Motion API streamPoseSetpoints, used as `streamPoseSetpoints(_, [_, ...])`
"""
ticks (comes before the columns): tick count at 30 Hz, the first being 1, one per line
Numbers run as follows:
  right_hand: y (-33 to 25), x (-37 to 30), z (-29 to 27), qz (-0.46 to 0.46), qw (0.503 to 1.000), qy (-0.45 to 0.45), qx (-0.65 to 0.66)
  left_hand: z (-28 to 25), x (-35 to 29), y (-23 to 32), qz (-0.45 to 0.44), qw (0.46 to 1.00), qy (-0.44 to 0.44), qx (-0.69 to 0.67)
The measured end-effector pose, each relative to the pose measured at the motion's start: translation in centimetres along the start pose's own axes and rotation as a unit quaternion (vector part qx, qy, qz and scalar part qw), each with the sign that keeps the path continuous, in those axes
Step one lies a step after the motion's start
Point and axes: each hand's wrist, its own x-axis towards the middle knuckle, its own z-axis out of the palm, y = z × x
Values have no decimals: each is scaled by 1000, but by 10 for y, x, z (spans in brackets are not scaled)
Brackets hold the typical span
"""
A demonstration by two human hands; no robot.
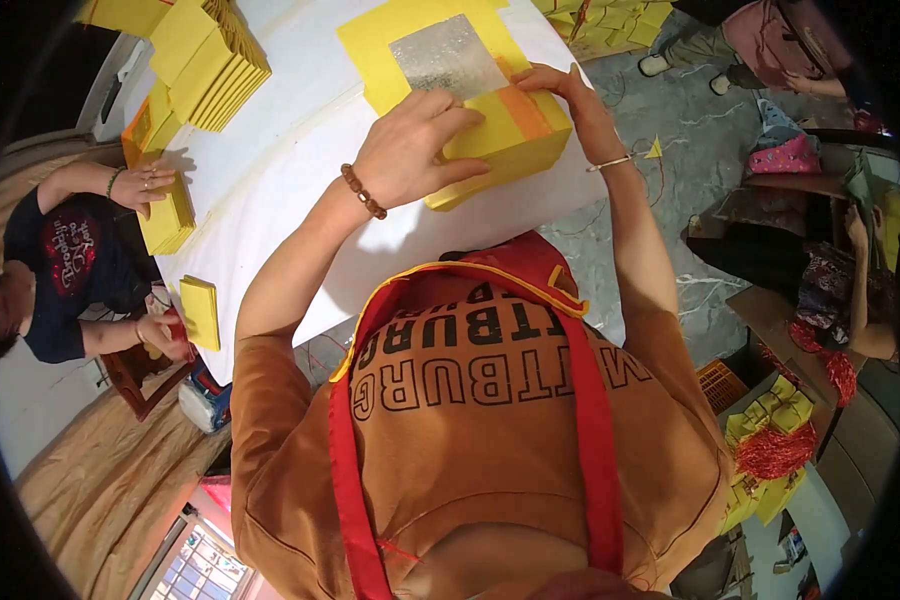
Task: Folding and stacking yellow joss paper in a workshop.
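Both hands are on a thick yellow paper stack (505, 150) with an orange strip across its top, near the table's front edge. My left hand (420, 145) holds its left end, fingers over the top and thumb along the near face. At the right end, my right hand (568, 100) grips with its fingers bent over the top edge. Just beyond the stack lies a larger yellow sheet (370, 50) carrying a shiny, speckled grey rectangle (450, 58). My hands partly hide the stack's edges.
The white-covered table (300, 150) bears folded yellow stacks (210, 65) at the far left and a small yellow pad (200, 312) at its left edge. A person (70, 245) sits at the left, one hand on a yellow stack (168, 218). Other people are at the right.
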Motion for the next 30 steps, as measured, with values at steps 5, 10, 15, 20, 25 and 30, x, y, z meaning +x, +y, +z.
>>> streamPoseSetpoints(5, [9, 4, -2, -38, 998, -2, 59, 0, 4, -5, -118, 971, -30, -208])
streamPoseSetpoints(10, [10, 2, 3, -48, 997, 24, 55, 7, 0, -11, -212, 926, 5, -311])
streamPoseSetpoints(15, [12, 1, 6, -94, 994, 46, -32, 1, 1, -6, -175, 950, -2, -259])
streamPoseSetpoints(20, [12, -1, 5, -58, 997, 27, 35, 6, 2, -11, -165, 951, 14, -262])
streamPoseSetpoints(25, [10, -1, 8, -18, 996, 37, 75, 6, 2, -15, -200, 932, 1, -302])
streamPoseSetpoints(30, [2, -8, 6, 40, 992, 32, 117, 7, 1, -22, -242, 886, 17, -394])
